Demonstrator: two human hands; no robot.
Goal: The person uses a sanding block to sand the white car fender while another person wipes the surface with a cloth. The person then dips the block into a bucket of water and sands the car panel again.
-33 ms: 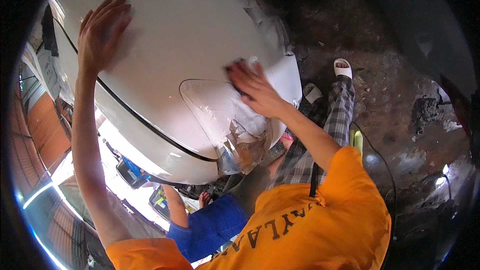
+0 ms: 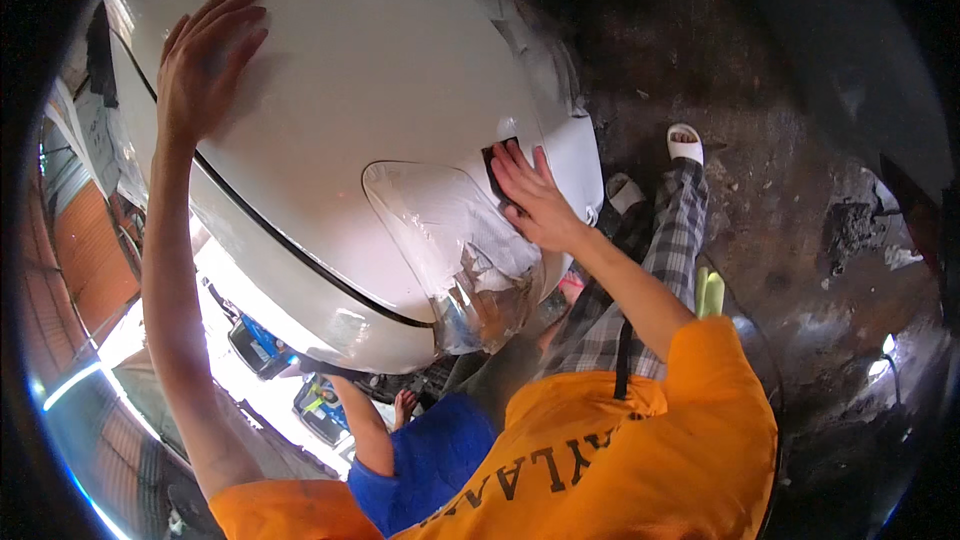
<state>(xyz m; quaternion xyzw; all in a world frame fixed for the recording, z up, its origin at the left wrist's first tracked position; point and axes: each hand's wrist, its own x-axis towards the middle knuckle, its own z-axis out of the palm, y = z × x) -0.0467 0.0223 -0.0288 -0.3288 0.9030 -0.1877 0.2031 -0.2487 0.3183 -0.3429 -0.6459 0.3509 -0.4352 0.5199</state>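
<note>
A white car body panel (image 2: 330,60) fills the upper middle, with a dark seam running along its left side. Flat on that panel at the upper left lies my left hand (image 2: 205,65), fingers stretched out and holding nothing. My right hand (image 2: 537,198) presses a dark flat pad (image 2: 493,170) against the white surface, the fingers covering most of it. Whether the pad is sandpaper I cannot tell. Just left of it is the car's headlight (image 2: 420,210), covered with whitish film or tape that looks torn and wrinkled at its lower end.
Below the car's edge, another person in blue (image 2: 430,455) works close by, with a blue-and-black object (image 2: 258,348) near their hand. A thin cable crosses the dark, stained floor (image 2: 760,200) on the right. My checked trousers and white sandals (image 2: 685,145) are beside the car.
My right hand has slid a little down and to the right across the panel, and the dark pad now shows clearly under it. My left hand stays nearly still.
</note>
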